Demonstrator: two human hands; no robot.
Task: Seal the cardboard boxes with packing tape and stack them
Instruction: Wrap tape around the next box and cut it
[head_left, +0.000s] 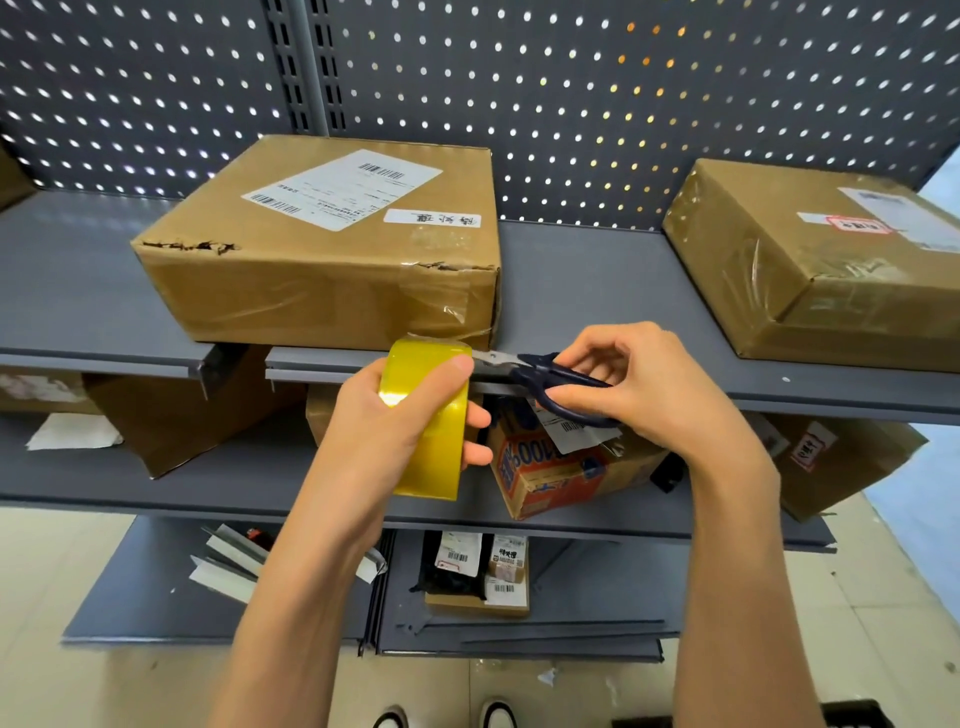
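Upper shelf (597, 280), grey metal: one large cardboard box (322, 249), flaps down, white shipping label on top, torn along its front top edge, clear tape on its right front corner, sitting near the shelf's front lip. Second box (821, 270), wrapped in clear tape, at the right end of the same shelf, well apart from the first, with bare shelf between them. Left hand (395, 415): fingers curled round a roll of yellow packing tape (431, 415), thumb across its outer face, held just in front of the shelf lip below the large box's right corner. Right hand (639, 389): fingers gripping dark-handled scissors (550, 384), blades pointing left and meeting the top of the roll. Middle shelf (208, 478), partly hidden by both forearms: a brown box at left (171, 415), an orange printed carton (550, 467) tilted behind the hands, a further brown box at right (841, 457). Bottom shelf (130, 587): metal strips (228, 561) and small labelled parcels (478, 571). Behind: dark perforated back panel (571, 104). Below: pale tiled floor (52, 623), with the tips of two shoes (447, 717) at the bottom edge.
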